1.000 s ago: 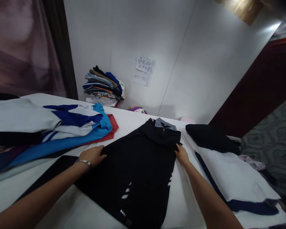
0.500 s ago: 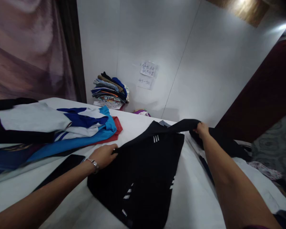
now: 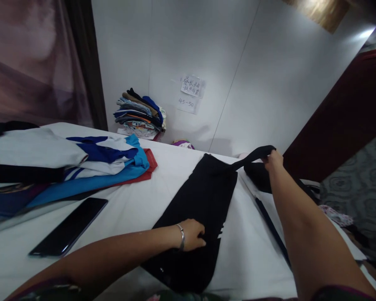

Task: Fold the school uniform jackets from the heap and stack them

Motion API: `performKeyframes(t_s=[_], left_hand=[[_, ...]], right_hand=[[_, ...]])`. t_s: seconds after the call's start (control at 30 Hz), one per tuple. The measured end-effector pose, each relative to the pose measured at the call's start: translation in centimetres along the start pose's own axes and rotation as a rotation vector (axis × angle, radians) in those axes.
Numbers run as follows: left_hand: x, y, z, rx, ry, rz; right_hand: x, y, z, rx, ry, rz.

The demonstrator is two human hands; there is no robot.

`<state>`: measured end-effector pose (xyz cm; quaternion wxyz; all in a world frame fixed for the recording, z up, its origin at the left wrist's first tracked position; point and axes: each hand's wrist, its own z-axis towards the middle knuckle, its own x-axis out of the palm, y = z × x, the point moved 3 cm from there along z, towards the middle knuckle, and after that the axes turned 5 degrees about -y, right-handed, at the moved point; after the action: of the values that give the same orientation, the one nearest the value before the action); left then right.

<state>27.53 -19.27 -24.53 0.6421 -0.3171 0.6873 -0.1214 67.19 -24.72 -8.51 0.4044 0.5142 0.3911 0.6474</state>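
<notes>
A black long-sleeved top with white stripes lies in a narrow folded shape on the white-covered table. My left hand, a silver bracelet at its wrist, is closed on the fabric at the lower middle of the top. At the upper right my right hand is closed round the end of a black sleeve, which it holds raised and stretched away from the top. The chest stripes are hidden under the fold; a few white stripes show at the right edge.
A black phone lies on the table at the left. Behind it is a heap of clothes. Folded clothes are stacked against the wall under handwritten paper signs. More dark and pale clothes lie at the right.
My left hand has moved right and toward me, bringing the top's left side over its middle. My right hand has lifted the sleeve end slightly up and right. The phone is now uncovered.
</notes>
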Motion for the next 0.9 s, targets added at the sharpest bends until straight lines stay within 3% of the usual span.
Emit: performKeyframes(t_s=[0.13,0.2,0.33,0.53,0.63,0.73,0.9], left_hand=[[0.1,1.5,-0.4,-0.036,0.236,-0.416],[-0.5,2.6,-0.4,-0.110,0.287,-0.644],[-1.2,5.0,0.2,-0.255,0.076,-0.841],[-1.9,6.2,1.3,-0.329,-0.095,-1.107],[-3.1,6.0,2.2,-0.341,-0.200,-1.273],[-3.4,6.0,3.1,-0.378,-0.226,-1.450],[-2.5,6.0,4.0,-0.365,-0.112,-1.689]], right_hand=[[-1.3,-0.5,-1.0,-0.086,-0.054,-0.152],[-1.3,-0.4,-1.3,-0.162,-0.020,-0.254],[-0.4,0.9,-3.1,-0.451,0.097,-0.369],[1.7,4.4,-12.4,-1.090,0.491,-0.482],[1.6,4.3,-18.3,-1.340,0.688,-0.586],[0.8,2.3,-23.7,-1.445,0.881,-0.641],[-1.0,-3.1,-30.8,-1.488,1.313,-0.625]])
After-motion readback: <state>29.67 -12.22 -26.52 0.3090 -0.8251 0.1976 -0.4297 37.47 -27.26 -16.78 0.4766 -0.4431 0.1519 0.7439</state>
